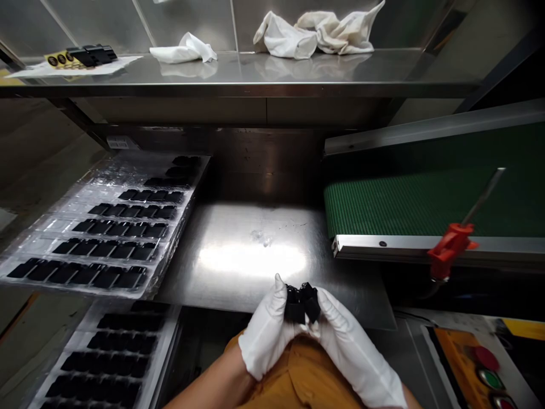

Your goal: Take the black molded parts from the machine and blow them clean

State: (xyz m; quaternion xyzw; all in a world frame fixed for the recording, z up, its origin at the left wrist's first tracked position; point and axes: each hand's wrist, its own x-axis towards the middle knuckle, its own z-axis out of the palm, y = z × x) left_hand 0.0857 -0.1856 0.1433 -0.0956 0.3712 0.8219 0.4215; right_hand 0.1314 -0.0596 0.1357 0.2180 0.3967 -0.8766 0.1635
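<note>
From where I stand, I can see the person holding a small cluster of black pieces (294, 308) close to the body, just over the near edge of the metal tabletop (238, 227). The left hand (268, 324), in a white glove, is closed on the left side of the cluster, its thumb pointing up. The right hand (338, 326), gloved too, is clamped on the right side, where a piece tilts toward its fingers. Both hands come close together beneath the pieces; how many there are I can't tell.

Over on the left, a clear plastic tray (140, 292) carries rows of similar black parts (106, 276), its right side overlapping the tabletop. Lower down lies a second tray (167, 335), filled with more dark parts.

Off to the right is a conveyor with a green belt (409, 204). A red fixture (452, 250) with a metal rod sits at the belt's near rail (400, 243). Below it there's an orange control box (457, 346) with a red button (486, 358) and a green button (491, 379).

Up on the metal shelf (238, 71), crumpled white cloths (289, 40) lie about, and at the left end some black items (93, 55) rest on a white sheet (123, 63) beside a yellow card (59, 60).
</note>
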